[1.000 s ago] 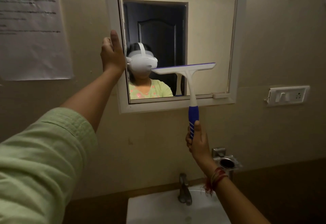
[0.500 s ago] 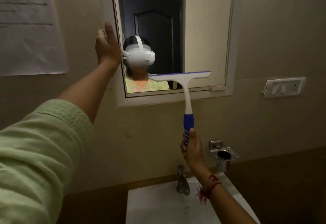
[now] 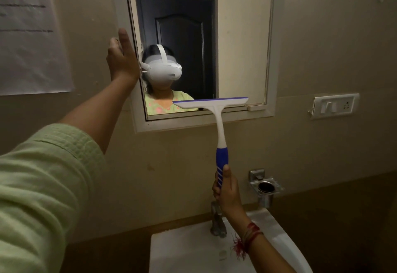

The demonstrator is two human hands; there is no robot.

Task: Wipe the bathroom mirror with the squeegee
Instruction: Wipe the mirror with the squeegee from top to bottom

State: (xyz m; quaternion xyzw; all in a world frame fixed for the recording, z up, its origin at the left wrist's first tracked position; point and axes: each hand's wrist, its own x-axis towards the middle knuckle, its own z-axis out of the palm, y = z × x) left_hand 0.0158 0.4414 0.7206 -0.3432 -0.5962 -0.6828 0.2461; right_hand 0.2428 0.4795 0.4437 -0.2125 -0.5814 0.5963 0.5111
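Observation:
A white-framed bathroom mirror (image 3: 240, 43) hangs on the beige wall ahead. My right hand (image 3: 227, 191) grips the blue end of a white squeegee (image 3: 219, 122), held upright. Its wide blade lies across the bottom strip of the glass, just above the lower frame. My left hand (image 3: 121, 58) rests flat on the left side of the mirror frame, fingers together and pointing up. The glass reflects a person in a white headset and a dark door.
A white sink (image 3: 189, 251) with a metal tap (image 3: 217, 221) sits below the mirror. A metal cup holder (image 3: 265, 186) is fixed to the wall right of my right hand. A switch plate (image 3: 334, 105) is further right. A paper notice (image 3: 28, 32) hangs at left.
The squeegee blade has slid down the glass from mid-height to the bottom edge, my right hand dropping with it. My left hand has stayed on the frame.

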